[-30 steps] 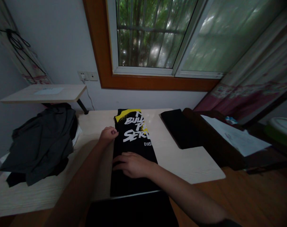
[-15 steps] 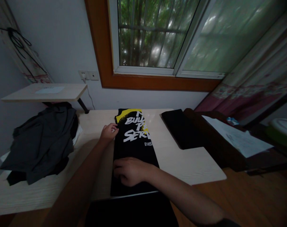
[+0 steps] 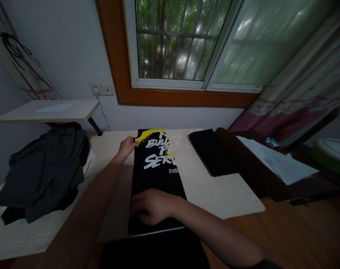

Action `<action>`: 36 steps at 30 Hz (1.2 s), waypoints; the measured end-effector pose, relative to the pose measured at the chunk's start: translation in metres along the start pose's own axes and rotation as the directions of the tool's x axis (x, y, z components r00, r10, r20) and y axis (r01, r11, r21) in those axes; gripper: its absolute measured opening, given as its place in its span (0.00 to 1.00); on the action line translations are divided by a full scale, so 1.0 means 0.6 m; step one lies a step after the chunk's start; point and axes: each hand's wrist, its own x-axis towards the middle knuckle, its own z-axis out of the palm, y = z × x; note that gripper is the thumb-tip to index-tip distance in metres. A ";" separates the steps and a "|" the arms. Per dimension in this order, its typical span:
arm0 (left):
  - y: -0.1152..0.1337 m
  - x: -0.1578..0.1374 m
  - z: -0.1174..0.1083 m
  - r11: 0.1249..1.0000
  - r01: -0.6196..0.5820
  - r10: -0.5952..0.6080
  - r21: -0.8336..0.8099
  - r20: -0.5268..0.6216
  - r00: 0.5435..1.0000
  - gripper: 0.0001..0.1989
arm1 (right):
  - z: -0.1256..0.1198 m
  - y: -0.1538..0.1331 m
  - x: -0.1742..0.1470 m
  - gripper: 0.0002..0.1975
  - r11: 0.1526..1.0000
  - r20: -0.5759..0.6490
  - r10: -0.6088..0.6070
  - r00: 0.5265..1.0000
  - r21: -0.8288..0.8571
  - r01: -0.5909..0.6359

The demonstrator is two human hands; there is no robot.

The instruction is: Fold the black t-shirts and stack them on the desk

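Note:
A black T-shirt (image 3: 155,179) with yellow and white lettering lies folded into a long strip on the pale table, its printed end toward the window. At its upper left edge my left hand (image 3: 127,147) pinches the cloth between thumb and fingers. My right hand (image 3: 152,206) rests across the near end, its curled fingers closed at the left edge of the shirt; the fingertips are partly hidden.
A heap of dark grey and black clothes (image 3: 43,168) lies on the left beneath a small raised shelf (image 3: 52,112). Folded black cloth (image 3: 211,153) sits at the right table edge (image 3: 242,198). Beyond it, white paper (image 3: 273,158) lies on a dark brown surface.
My left hand has moved slightly up along the shirt's left edge and closed on the cloth. My right hand stays at the near end. The view has shifted a little.

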 end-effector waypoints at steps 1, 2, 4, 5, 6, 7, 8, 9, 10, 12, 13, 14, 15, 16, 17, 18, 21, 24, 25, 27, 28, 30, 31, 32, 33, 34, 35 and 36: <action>-0.001 0.007 0.002 1.000 0.004 -0.004 -0.010 0.004 1.000 0.16 | -0.002 -0.002 0.001 0.15 1.000 0.006 -0.009 1.000 0.019 0.009; -0.001 0.012 0.004 1.000 0.006 -0.006 -0.022 0.004 1.000 0.15 | -0.003 -0.003 0.002 0.14 0.999 0.009 -0.018 1.000 0.039 0.017; -0.003 0.021 0.008 0.998 0.010 -0.011 -0.059 -0.006 1.000 0.15 | -0.006 -0.007 0.003 0.13 0.996 0.014 -0.036 0.999 0.076 0.035; -0.004 0.024 0.009 0.997 0.010 -0.011 -0.083 -0.013 1.000 0.15 | -0.008 -0.008 0.004 0.13 0.995 0.018 -0.049 0.999 0.092 0.047; -0.005 0.026 0.010 0.994 0.007 -0.010 -0.108 -0.020 1.000 0.16 | -0.009 -0.010 0.005 0.14 0.992 0.023 -0.065 0.998 0.107 0.063; -0.005 0.027 0.011 0.991 0.005 -0.009 -0.133 -0.026 1.000 0.17 | -0.009 -0.011 0.006 0.14 0.990 0.025 -0.085 0.996 0.119 0.082; -0.005 0.027 0.011 0.988 0.004 -0.008 -0.156 -0.030 1.000 0.18 | -0.010 -0.012 0.007 0.14 0.987 0.026 -0.106 0.994 0.126 0.102; -0.005 0.027 0.011 0.984 0.004 -0.009 -0.177 -0.031 0.999 0.18 | -0.011 -0.013 0.008 0.14 0.984 0.025 -0.125 0.992 0.129 0.121; -0.005 0.027 0.011 0.981 0.006 -0.012 -0.194 -0.030 0.999 0.19 | -0.011 -0.014 0.010 0.14 0.983 0.027 -0.140 0.990 0.128 0.135; -0.006 0.026 0.010 0.977 0.014 -0.020 -0.215 -0.025 0.999 0.19 | -0.010 -0.015 0.016 0.14 0.982 0.042 -0.156 0.987 0.118 0.150; -0.007 0.026 0.010 0.976 0.019 -0.025 -0.217 -0.023 0.999 0.19 | -0.009 -0.015 0.019 0.13 0.982 0.054 -0.159 0.986 0.113 0.152; -0.009 0.026 0.009 0.977 0.023 -0.028 -0.214 -0.021 0.999 0.18 | -0.007 -0.013 0.023 0.13 0.982 0.070 -0.162 0.984 0.109 0.154; -0.011 0.026 0.009 0.978 0.024 -0.030 -0.206 -0.023 0.999 0.17 | -0.004 -0.011 0.026 0.13 0.982 0.089 -0.165 0.982 0.104 0.156; -0.012 0.026 0.008 0.981 0.023 -0.029 -0.194 -0.026 0.999 0.17 | 0.000 -0.008 0.030 0.13 0.983 0.106 -0.166 0.980 0.096 0.156; -0.014 0.027 0.008 0.984 0.017 -0.023 -0.179 -0.031 0.999 0.16 | 0.005 -0.004 0.033 0.13 0.984 0.123 -0.165 0.979 0.086 0.155; -0.015 0.027 0.008 0.987 0.007 -0.013 -0.162 -0.037 0.999 0.15 | 0.010 0.000 0.035 0.12 0.985 0.137 -0.162 0.977 0.075 0.153; -0.016 0.023 0.009 0.993 -0.045 0.040 -0.110 -0.048 0.998 0.14 | 0.025 0.010 0.036 0.12 0.987 0.127 -0.153 0.980 0.063 0.146; -0.011 0.014 0.010 0.993 -0.101 0.096 -0.068 -0.065 0.993 0.16 | 0.028 0.010 0.029 0.13 0.979 0.065 -0.155 0.986 0.147 0.144; -0.009 0.010 0.009 0.991 -0.127 0.123 -0.034 -0.080 0.989 0.18 | 0.026 0.008 0.025 0.14 0.972 0.047 -0.154 0.987 0.187 0.143; -0.001 -0.001 0.007 0.975 -0.205 0.214 0.087 -0.111 0.970 0.21 | 0.016 0.005 0.015 0.16 0.957 0.029 -0.145 0.989 0.258 0.133; 0.003 -0.008 0.006 0.953 -0.257 0.277 0.161 -0.112 0.954 0.21 | 0.010 0.004 0.010 0.17 0.951 0.023 -0.136 0.991 0.282 0.124; 0.012 -0.022 0.003 0.886 -0.372 0.402 0.277 -0.060 0.914 0.21 | -0.002 0.007 -0.002 0.17 0.950 0.015 -0.106 0.994 0.298 0.097; 0.017 -0.029 0.003 0.853 -0.427 0.450 0.301 -0.010 0.893 0.20 | -0.007 0.009 -0.007 0.17 0.955 0.006 -0.091 0.996 0.284 0.085; 0.020 -0.036 0.003 0.822 -0.476 0.486 0.312 0.049 0.872 0.20 | -0.011 0.011 -0.013 0.16 0.966 -0.013 -0.070 0.997 0.247 0.071; 0.023 -0.043 0.004 0.797 -0.514 0.508 0.318 0.108 0.854 0.20 | -0.013 0.014 -0.019 0.15 0.981 -0.043 -0.040 0.998 0.187 0.047; 0.024 -0.049 0.006 0.779 -0.538 0.515 0.323 0.160 0.842 0.20 | -0.014 0.015 -0.025 0.14 0.994 -0.078 -0.005 0.997 0.109 0.013; 0.024 -0.054 0.009 0.771 -0.546 0.507 0.328 0.203 0.838 0.20 | -0.012 0.014 -0.030 0.14 0.999 -0.111 0.030 0.993 0.022 -0.028; 0.023 -0.058 0.011 0.774 -0.539 0.486 0.333 0.235 0.842 0.21 | -0.009 0.013 -0.036 0.15 0.996 -0.133 0.057 0.989 -0.060 -0.066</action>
